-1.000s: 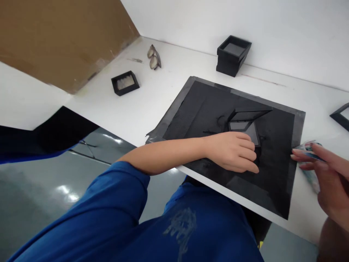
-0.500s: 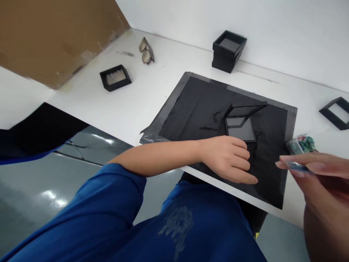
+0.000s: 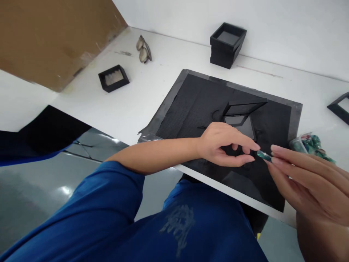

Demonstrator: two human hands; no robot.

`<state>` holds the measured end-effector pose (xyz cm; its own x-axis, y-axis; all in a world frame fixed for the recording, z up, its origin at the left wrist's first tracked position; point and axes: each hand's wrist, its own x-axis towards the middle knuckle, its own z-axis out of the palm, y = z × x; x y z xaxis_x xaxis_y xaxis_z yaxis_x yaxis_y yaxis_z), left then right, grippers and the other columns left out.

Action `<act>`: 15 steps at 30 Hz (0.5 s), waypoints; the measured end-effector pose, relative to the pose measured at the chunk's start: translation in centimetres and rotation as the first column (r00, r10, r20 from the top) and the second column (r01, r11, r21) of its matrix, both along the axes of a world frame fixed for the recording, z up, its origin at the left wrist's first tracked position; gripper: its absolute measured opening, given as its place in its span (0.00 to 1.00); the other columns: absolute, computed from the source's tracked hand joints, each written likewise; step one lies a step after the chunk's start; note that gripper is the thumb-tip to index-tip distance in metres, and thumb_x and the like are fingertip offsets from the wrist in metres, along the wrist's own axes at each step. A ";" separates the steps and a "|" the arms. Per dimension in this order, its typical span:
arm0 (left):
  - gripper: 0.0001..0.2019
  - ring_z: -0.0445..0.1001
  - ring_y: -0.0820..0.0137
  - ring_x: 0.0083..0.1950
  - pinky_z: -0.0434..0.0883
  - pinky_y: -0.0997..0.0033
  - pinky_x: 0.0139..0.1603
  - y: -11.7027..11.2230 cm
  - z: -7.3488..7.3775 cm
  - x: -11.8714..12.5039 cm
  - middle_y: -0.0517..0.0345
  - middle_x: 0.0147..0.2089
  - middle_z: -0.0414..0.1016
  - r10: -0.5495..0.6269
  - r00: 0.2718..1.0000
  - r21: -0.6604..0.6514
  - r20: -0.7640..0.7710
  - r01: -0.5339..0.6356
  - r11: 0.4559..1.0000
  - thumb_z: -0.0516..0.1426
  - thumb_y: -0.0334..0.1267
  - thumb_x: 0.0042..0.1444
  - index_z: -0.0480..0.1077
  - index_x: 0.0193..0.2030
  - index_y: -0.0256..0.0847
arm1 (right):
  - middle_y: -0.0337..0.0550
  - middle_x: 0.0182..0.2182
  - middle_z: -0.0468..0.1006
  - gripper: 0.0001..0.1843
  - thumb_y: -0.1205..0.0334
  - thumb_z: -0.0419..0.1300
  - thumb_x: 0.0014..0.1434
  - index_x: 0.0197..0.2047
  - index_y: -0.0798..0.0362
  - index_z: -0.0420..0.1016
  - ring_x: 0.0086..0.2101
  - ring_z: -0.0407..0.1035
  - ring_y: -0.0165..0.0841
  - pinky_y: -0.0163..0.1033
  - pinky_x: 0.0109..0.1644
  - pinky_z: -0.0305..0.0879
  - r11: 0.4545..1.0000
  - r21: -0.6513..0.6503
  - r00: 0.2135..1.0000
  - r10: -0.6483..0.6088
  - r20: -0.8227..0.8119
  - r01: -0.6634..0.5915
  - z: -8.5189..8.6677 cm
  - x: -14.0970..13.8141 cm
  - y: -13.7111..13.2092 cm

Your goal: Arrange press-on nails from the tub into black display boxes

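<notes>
My right hand (image 3: 308, 171) pinches a small, glossy blue-green piece (image 3: 264, 156), shaped like a press-on nail, between thumb and fingers. Its free end points left, towards my left hand (image 3: 223, 143). That hand hovers over the black mat (image 3: 185, 109) with thumb and forefinger apart. The two fingertips sit just short of the piece, and nothing shows between them. Behind my left hand a flat black case (image 3: 247, 127) lies on the mat with its windowed lid raised. Part of the case is hidden by the hand.
Past my right hand stands a clear tub (image 3: 300, 142) of blue-green pieces, partly covered. Black boxes (image 3: 227, 43) are stacked by the wall. A black frame (image 3: 340, 107) lies at right, a black box with pale pieces (image 3: 113, 78) at left, near glasses (image 3: 143, 49).
My right hand has moved left with the glossy piece, bringing it over the mat. My left hand has turned and opened its thumb and forefinger towards the piece.
</notes>
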<state>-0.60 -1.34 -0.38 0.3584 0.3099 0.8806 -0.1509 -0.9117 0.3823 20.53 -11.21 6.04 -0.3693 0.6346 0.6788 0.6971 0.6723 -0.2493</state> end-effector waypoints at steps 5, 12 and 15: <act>0.07 0.72 0.80 0.24 0.70 0.77 0.27 0.9 -0.5 0.0 0.68 0.28 0.75 0.054 0.998 0.278 -0.010 -0.049 0.959 0.60 0.40 0.64 0.75 0.47 0.45 | 0.44 0.39 0.86 0.19 0.83 0.73 0.45 0.39 0.56 0.80 0.37 0.81 0.34 0.38 0.40 0.80 0.988 0.110 0.994 0.109 0.021 -0.111 -0.7 -0.6 0.5; 0.04 0.77 0.80 0.29 0.77 0.81 0.32 1.1 1.1 -0.3 0.66 0.33 0.79 0.093 0.995 0.363 0.041 -0.101 0.926 0.60 0.35 0.64 0.78 0.41 0.44 | 0.45 0.43 0.86 0.17 0.80 0.71 0.51 0.43 0.57 0.81 0.38 0.81 0.33 0.36 0.42 0.80 0.993 0.040 0.993 0.116 -0.012 -0.115 -0.3 -1.2 -0.2; 0.04 0.79 0.81 0.32 0.78 0.82 0.36 1.2 1.4 -0.4 0.65 0.35 0.81 0.093 0.995 0.403 0.043 -0.103 0.909 0.60 0.33 0.64 0.78 0.41 0.43 | 0.43 0.40 0.87 0.14 0.77 0.69 0.55 0.43 0.53 0.81 0.35 0.81 0.31 0.34 0.39 0.79 0.995 -0.019 0.995 0.096 -0.033 -0.097 0.5 -1.5 -0.4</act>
<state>-0.98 -0.16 0.98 0.3234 -0.0419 0.9453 -0.0571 -0.9981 -0.0247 19.05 -11.58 6.52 -0.4081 0.6107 0.6786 0.6207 0.7307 -0.2843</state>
